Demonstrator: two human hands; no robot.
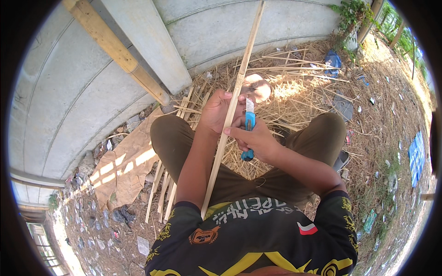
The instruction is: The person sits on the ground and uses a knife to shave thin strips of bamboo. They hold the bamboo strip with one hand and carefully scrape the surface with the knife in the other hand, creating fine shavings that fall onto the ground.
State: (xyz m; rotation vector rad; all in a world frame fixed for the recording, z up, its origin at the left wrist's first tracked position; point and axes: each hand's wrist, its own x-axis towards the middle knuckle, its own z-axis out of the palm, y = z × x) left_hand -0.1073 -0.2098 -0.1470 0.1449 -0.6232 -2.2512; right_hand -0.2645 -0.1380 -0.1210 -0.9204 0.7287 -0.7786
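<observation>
A long, pale bamboo strip point(245, 56) slants from my chest up past my knees. My left hand point(214, 112) is closed around it at about its middle. In my right hand point(261, 141) is a blue utility knife point(249, 122) with its blade out, pointing away from me beside the strip. The right thumb presses against the strip just below the left hand. Whether the blade touches the strip cannot be made out. Thin bamboo shavings point(285, 108) lie heaped between and beyond my bent knees.
Several bamboo strips point(159, 191) lie beside my left knee, near flattened brown cardboard point(120, 177). A thick bamboo pole point(110, 43) leans near a concrete post point(147, 39) along the grey wall point(216, 27). A round, pale brown thing point(258, 87) sits beyond my hands. Litter dots the ground.
</observation>
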